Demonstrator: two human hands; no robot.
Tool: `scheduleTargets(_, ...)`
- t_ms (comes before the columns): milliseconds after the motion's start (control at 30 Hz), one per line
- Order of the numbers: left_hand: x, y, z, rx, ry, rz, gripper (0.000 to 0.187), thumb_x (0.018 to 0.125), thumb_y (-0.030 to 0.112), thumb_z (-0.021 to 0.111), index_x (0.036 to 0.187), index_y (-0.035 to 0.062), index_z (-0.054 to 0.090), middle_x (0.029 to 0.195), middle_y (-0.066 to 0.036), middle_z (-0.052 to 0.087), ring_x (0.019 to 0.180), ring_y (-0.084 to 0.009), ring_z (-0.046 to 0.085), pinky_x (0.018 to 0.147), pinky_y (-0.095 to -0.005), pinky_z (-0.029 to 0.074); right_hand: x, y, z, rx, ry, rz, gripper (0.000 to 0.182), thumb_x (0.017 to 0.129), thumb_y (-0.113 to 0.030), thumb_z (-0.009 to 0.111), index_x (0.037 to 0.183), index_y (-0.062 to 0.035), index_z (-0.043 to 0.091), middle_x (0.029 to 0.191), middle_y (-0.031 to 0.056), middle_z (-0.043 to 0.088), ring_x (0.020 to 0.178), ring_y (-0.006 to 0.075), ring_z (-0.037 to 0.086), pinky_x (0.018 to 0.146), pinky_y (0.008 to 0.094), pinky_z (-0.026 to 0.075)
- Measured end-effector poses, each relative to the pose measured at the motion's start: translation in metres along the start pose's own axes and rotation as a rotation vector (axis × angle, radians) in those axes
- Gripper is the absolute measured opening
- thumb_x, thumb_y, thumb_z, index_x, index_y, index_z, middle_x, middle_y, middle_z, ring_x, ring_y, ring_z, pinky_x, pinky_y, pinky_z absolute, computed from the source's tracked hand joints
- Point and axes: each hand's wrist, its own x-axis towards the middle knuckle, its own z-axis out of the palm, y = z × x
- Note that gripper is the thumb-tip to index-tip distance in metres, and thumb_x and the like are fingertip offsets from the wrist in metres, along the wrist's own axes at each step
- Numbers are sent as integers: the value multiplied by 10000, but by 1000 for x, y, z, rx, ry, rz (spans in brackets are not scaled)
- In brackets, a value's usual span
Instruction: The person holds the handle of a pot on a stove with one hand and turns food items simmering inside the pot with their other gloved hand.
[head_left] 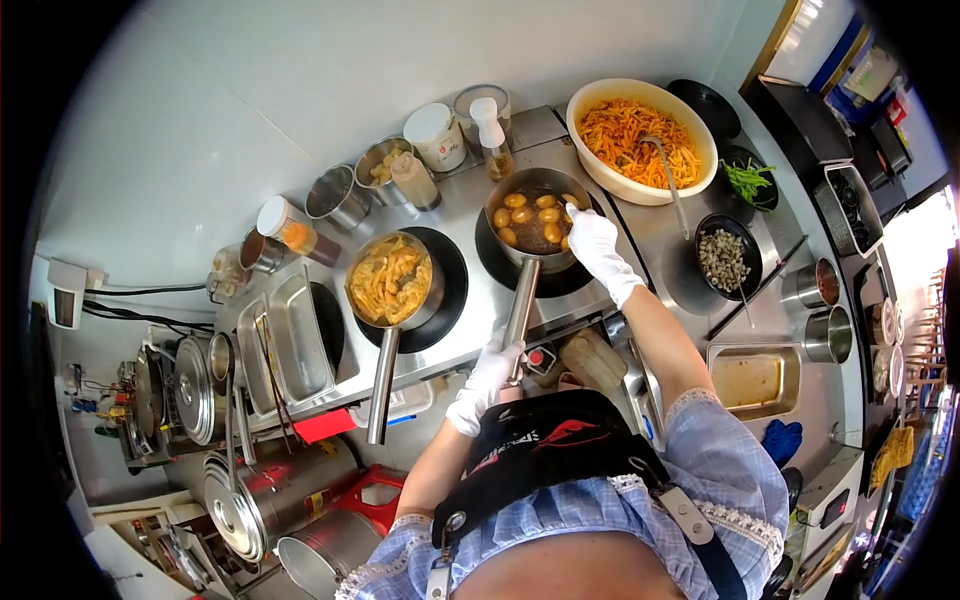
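Note:
A steel saucepan (pixel 540 262) with several brown eggs (pixel 522 215) in dark liquid sits on the right burner. My left hand (pixel 492 372), in a white glove, is closed around the end of its long handle. My right hand (pixel 600 245), also gloved in white, is at the pan's right rim with its fingers pressed together over the eggs; what it holds, if anything, is hidden. To the left, a second saucepan (pixel 388 335) full of yellowish-brown food (pixel 392 280) stands on another burner, its handle pointing toward me.
A big cream bowl (pixel 590 172) of orange shreds with a ladle stands at the back right, near a black bowl (pixel 728 262) of chopped pieces. Jars, bottles and steel pots line the wall. A steel tray (pixel 790 378) lies at the right, rectangular pans (pixel 305 345) at the left.

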Motion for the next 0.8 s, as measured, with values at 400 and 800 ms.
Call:
scheduleTargets(400,-1,2,1,17,3,10,456,875,152,499,1303,52,378,705,-43,544,478,-126,481,447,-238,417,-45,12,-72,51,35,-118,270,833,-155,466,1046,-188,630,812,123,623,747,305,619,646,412,484)
scheduleTargets(800,1,-1,-1,10,-12,-2,428,879,135,494,1285,51,389,699,-43,540,470,-126,479,431,-245,410,-51,22,-67,75,-324,-199,339,777,-135,486,1071,-207,638,954,141,633,887,317,599,795,378,469)
